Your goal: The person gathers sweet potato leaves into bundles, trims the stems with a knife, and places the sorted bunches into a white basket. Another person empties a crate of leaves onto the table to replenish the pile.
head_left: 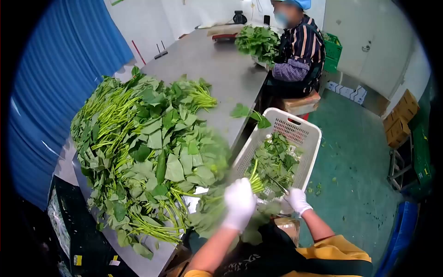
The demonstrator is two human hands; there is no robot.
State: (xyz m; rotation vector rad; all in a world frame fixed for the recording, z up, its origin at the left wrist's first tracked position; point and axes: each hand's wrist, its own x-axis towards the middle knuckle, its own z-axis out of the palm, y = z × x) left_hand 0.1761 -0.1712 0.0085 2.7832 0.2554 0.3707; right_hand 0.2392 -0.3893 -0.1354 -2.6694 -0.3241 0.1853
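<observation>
My left hand (240,204), in a white glove, is closed round a bunch of leafy green stems (255,179). The cut-looking stem ends point up and right over the crate, and the leaves trail below and left of the fist, blurred. My right hand (296,200), also gloved, is closed at the near right rim of the white plastic crate (314,138). A thin dark stalk-like thing (278,184) reaches from its fingers toward the stems; I cannot tell what it is. Loose leaves and stems (277,159) lie inside the crate.
A large heap of leafy greens (152,143) covers the near left of the metal table (230,76). A person (300,51) sits at its far side, holding greens (258,44). Cardboard boxes (399,120) and a green crate (333,51) stand right. Leaf scraps lie on the green floor (350,184).
</observation>
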